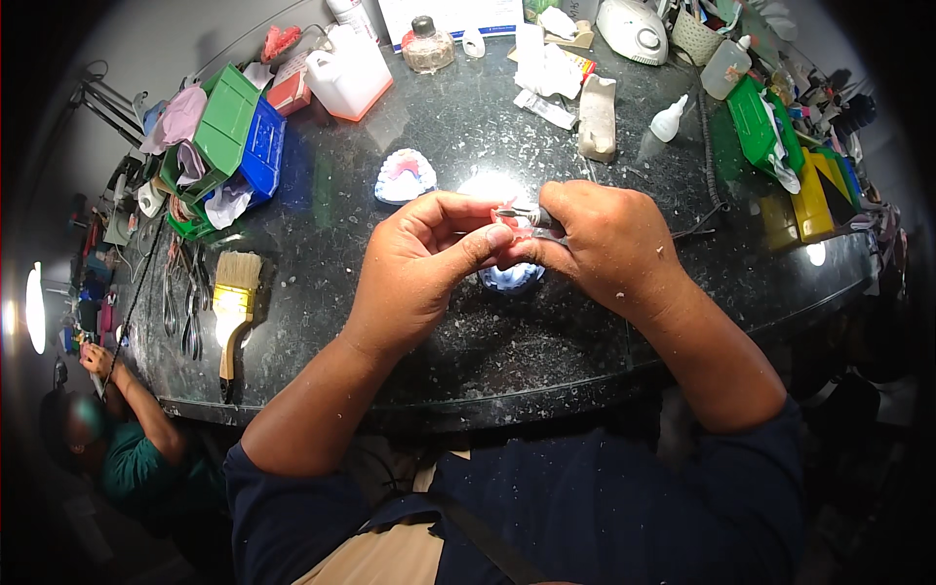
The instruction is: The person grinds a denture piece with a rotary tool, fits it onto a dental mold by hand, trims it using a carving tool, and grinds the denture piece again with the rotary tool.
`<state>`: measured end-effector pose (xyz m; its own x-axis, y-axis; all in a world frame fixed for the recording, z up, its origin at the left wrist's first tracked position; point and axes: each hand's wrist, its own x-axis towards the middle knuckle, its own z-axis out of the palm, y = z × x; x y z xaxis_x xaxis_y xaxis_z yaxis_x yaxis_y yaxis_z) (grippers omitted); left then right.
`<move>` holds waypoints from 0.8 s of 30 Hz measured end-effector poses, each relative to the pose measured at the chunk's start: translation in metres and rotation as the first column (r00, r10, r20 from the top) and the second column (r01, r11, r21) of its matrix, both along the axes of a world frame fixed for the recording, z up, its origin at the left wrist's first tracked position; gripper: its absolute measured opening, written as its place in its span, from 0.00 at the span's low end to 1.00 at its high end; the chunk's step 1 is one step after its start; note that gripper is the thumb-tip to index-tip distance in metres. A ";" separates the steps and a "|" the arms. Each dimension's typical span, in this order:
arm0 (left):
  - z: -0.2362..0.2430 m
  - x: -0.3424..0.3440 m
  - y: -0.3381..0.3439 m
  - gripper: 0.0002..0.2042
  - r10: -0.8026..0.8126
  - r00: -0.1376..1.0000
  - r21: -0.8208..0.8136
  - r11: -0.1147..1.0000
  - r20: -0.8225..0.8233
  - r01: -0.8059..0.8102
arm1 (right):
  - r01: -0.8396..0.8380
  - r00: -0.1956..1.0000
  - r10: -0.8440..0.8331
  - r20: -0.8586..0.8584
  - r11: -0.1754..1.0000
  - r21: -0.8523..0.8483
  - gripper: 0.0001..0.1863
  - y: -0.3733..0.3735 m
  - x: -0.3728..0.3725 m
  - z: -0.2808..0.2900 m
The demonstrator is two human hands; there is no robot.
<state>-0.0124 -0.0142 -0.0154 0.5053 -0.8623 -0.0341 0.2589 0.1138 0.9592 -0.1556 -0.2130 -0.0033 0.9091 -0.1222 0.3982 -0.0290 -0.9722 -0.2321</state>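
My left hand [414, 258] pinches a small pink, translucent piece [509, 221], which looks like a dental plate and is largely covered by the fingers. From the other side my right hand [609, 244] grips a metal hand tool [526, 214] whose silver end touches the pink piece. Fingers hide most of this tool, so its exact kind does not show. Just below both hands, a blue and white dental cast [511, 279] rests on the dark bench. Farther left sits another dental cast [405, 176], with a pink plate on it.
On the speckled bench [322, 322] lie a paintbrush [233, 302] and several pliers [190, 292]. A white jug [348, 73], a glass jar [427, 46], a plaster block [597, 119] and a dropper bottle [669, 119] stand behind. Bins [224, 132] flank the bench; another person [146, 439] works at left.
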 end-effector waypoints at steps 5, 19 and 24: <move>0.005 0.000 0.001 0.14 -0.004 1.000 -0.009 1.000 -0.001 0.004 | -0.014 1.000 0.014 0.014 1.000 0.011 0.29 0.000 0.000 0.003; 0.014 0.008 0.007 0.22 0.080 0.995 -0.097 0.992 -0.065 -0.086 | 0.054 0.997 -0.071 0.037 0.939 0.338 0.17 -0.065 -0.004 0.017; 0.013 0.010 0.007 0.22 0.073 0.997 -0.162 0.984 -0.022 -0.075 | 0.143 0.989 -0.137 -0.057 0.982 0.121 0.15 -0.072 0.003 0.002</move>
<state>-0.0022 -0.0077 -0.0020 0.5686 -0.8171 0.0952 0.2587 0.2875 0.9222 -0.1530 -0.2850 -0.0017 0.8971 -0.2957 0.3283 -0.1771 -0.9214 -0.3461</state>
